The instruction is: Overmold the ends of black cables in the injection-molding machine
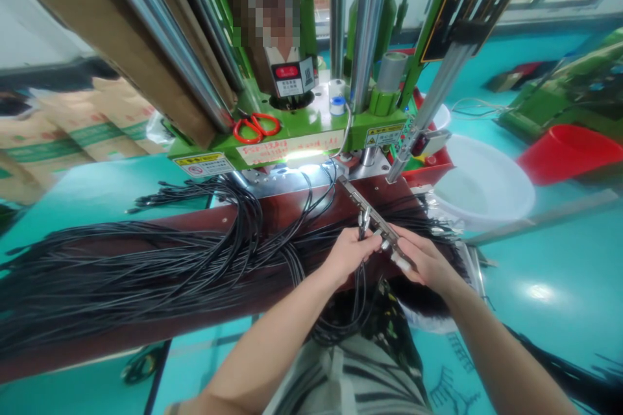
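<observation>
Above the table's near edge, my right hand (421, 255) grips the lower end of a narrow metal bar (372, 211), which slants up toward the green machine. Small notches or fittings line the bar. My left hand (351, 251) is closed in a pinch beside it, on black cables (359, 292) with shiny metal connector ends (364, 219). The cables hang in a loop below that hand. White connector pieces (400, 260) show at the bar's lower end by my right fingers. Exactly how the connectors sit against the bar is too small to tell.
The green press (321, 123) stands ahead, its lit metal plate (287, 180) at table height. Orange-handled scissors (256, 128) lie on it. A large bundle of black cables (146, 266) covers the brown table (214, 219). White basin (481, 175) and red bucket (569, 155) stand right.
</observation>
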The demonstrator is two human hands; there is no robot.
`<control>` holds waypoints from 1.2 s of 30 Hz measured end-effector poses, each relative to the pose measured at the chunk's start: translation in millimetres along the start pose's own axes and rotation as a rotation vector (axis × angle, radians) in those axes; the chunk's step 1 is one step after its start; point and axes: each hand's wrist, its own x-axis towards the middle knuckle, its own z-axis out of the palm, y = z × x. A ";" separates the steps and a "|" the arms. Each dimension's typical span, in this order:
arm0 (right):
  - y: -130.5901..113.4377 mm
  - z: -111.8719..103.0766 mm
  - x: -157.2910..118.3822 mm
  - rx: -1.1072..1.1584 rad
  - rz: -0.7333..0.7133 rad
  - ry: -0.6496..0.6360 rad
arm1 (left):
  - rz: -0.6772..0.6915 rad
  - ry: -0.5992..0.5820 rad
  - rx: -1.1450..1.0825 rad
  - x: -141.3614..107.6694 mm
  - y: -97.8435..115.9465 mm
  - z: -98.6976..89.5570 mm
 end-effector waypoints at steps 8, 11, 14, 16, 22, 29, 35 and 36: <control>-4.6 3.0 2.1 -0.247 -0.200 -0.002 | 0.110 0.079 0.132 -0.3 -15.5 -2.8; -2.1 5.2 1.2 -0.204 -0.133 0.014 | 0.171 0.096 0.179 -2.3 -12.2 -2.8; 1.5 8.0 -0.5 -0.066 -0.022 0.107 | 0.230 0.247 0.103 -5.5 -5.2 -1.8; 2.1 9.6 -1.6 0.035 0.027 0.181 | 0.231 0.320 -0.046 -7.1 -1.7 -1.1; -3.3 9.3 -3.9 0.045 0.033 0.140 | 0.103 0.263 -0.291 -5.1 -1.3 -4.8; -5.4 4.9 -3.5 0.016 0.025 0.056 | -0.014 0.184 -0.140 -4.4 3.2 -9.1; -5.4 3.0 -2.3 -0.061 0.026 0.041 | -0.010 0.157 -0.119 -4.6 2.5 -11.6; -6.0 3.0 -1.8 -0.103 0.003 0.036 | -0.006 0.160 -0.112 -4.4 1.0 -12.5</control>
